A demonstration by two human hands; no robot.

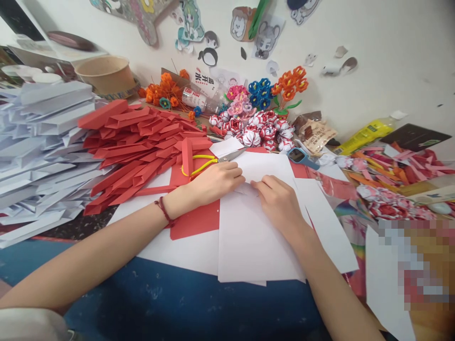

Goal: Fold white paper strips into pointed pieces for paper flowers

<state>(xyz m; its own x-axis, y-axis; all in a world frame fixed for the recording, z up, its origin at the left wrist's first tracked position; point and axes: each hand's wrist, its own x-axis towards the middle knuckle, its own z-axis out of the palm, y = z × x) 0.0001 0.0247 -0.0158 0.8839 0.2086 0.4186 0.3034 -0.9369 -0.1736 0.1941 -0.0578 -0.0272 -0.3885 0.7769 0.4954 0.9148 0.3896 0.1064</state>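
Note:
My left hand [223, 180] and my right hand [277, 201] meet over a stack of white paper sheets [254, 251]. Between them is a small white piece of paper [248, 187], pinched at its left end by the left fingers and at its right end by the right thumb and forefinger. It blends with the sheets below, so its folds are hard to make out. Just behind my left hand lie yellow-handled scissors [204, 163]. Red paper [195, 225] shows under my left forearm, and a folded red strip [187, 156] stands by the scissor handles.
Piles of folded white strips [42, 142] and red strips [138, 147] fill the left side. Red-and-white paper flowers [261, 128] lie at the back, near a blue smartwatch [298, 156]. Coloured paper strips [394, 166] and a yellow bottle [369, 135] are at right.

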